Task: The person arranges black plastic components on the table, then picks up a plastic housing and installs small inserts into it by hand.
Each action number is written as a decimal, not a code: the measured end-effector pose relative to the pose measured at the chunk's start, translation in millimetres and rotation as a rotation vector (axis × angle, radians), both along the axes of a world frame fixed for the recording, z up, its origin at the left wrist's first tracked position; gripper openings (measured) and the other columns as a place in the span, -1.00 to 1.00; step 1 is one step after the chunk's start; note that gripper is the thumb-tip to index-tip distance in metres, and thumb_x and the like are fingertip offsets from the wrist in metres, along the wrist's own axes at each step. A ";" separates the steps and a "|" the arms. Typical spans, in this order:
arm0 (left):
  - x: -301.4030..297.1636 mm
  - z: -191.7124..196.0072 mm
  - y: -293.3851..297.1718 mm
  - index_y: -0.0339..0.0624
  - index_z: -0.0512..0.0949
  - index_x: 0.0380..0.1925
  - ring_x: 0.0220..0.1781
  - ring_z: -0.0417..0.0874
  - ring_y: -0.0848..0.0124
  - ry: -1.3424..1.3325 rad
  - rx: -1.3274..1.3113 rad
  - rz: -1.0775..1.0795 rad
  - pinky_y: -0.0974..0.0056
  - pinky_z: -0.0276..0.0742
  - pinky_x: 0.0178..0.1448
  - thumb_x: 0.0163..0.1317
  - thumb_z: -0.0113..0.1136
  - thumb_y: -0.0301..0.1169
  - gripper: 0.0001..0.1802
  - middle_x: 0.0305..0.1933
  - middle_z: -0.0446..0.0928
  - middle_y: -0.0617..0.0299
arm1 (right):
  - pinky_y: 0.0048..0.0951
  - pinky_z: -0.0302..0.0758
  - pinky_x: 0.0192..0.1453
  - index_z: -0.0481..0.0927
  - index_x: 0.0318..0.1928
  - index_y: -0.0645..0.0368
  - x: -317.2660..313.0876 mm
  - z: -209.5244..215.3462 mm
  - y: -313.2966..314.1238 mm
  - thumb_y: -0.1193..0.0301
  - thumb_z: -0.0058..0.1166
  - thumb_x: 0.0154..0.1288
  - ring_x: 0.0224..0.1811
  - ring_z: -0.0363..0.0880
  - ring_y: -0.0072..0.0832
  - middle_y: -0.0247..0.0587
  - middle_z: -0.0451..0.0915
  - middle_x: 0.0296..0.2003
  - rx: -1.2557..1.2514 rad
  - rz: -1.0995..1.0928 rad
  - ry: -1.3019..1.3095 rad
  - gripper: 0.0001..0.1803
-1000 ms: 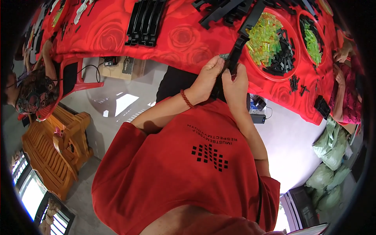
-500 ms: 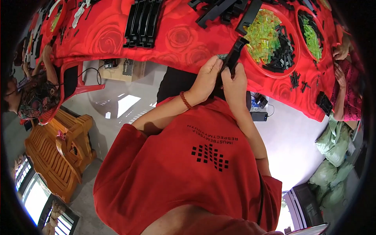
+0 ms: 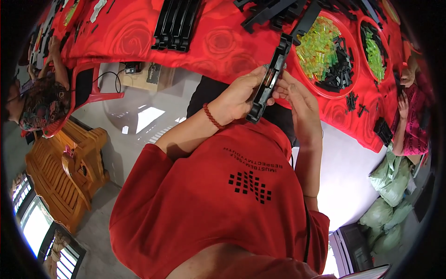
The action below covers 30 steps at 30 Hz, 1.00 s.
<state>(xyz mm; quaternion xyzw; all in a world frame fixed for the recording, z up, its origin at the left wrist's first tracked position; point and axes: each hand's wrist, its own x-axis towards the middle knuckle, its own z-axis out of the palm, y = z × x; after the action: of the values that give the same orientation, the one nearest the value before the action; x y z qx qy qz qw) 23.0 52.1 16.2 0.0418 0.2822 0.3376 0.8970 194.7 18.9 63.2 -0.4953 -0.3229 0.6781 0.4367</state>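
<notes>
My left hand (image 3: pixel 241 95) is closed round a long, narrow black plastic strip-shaped part (image 3: pixel 266 88), its open channel side up. The strip slants from over the table edge down toward my shirt. My right hand (image 3: pixel 302 102) is beside it, palm turned toward the strip, with loosely bent fingertips at its right edge and the thumb apart from it. Whether a small piece lies between those fingers I cannot make out. Just beyond the right hand is a red tray (image 3: pixel 355 83) of small yellow-green clear pieces (image 3: pixel 318 46) and small black pieces (image 3: pixel 341 67).
Several black strips (image 3: pixel 176 25) lie side by side on the red rose-patterned cloth (image 3: pixel 223 44). More long black parts (image 3: pixel 269 16) are heaped at the far middle. A second tray (image 3: pixel 388 51) stands at right. Other people sit at the left and right; a red chair (image 3: pixel 95 90) is at left.
The black strip has turned channel side up and now shows more of its length. My right hand has drawn back to the right, its thumb off the strip. My left hand keeps its hold.
</notes>
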 end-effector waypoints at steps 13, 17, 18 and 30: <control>-0.6 1.0 -4.9 -0.09 0.38 0.24 -0.13 0.64 0.38 -0.140 -0.059 0.002 0.28 0.73 -0.14 0.56 -0.14 -0.35 -0.67 -0.02 0.59 0.15 | -0.47 0.49 0.16 0.41 0.31 0.41 3.2 -4.0 -2.2 0.37 -0.05 0.55 -0.04 0.59 -0.53 -0.19 0.63 -0.01 -0.018 -0.049 0.014 -0.54; 2.5 0.1 -5.6 -0.08 0.39 0.22 -0.15 0.64 0.38 -0.135 -0.034 0.003 0.27 0.71 -0.12 0.57 -0.17 -0.31 -0.68 -0.03 0.59 0.17 | -0.47 0.50 0.13 0.42 0.30 0.40 1.4 -0.5 -3.3 0.36 -0.05 0.55 -0.06 0.58 -0.55 -0.19 0.63 -0.01 -0.015 -0.049 0.026 -0.55; 3.1 1.5 -5.7 -0.07 0.40 0.21 -0.16 0.64 0.39 -0.112 -0.016 -0.002 0.26 0.70 -0.13 0.58 -0.17 -0.28 -0.68 -0.05 0.59 0.20 | -0.49 0.51 0.08 0.42 0.29 0.40 -0.7 0.2 -3.5 0.38 -0.03 0.53 -0.09 0.57 -0.56 -0.20 0.63 -0.03 -0.010 -0.058 0.008 -0.56; 18.8 8.9 -19.7 -0.08 0.41 0.21 0.07 0.53 0.53 0.075 0.209 0.100 0.35 0.48 0.18 0.60 -0.20 -0.21 -0.65 0.05 0.52 0.35 | -0.48 0.46 0.00 0.45 0.06 0.31 -35.3 -13.3 -5.7 0.49 0.08 0.39 -0.12 0.49 -0.56 -0.26 0.55 -0.14 0.064 -0.219 -0.390 -0.71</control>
<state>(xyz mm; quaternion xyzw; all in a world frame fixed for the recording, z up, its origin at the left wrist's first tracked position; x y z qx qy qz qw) 41.7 32.4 25.1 0.1336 0.2804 0.4080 0.8585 159.4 13.2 49.9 -0.6348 -0.3670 0.5074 0.4525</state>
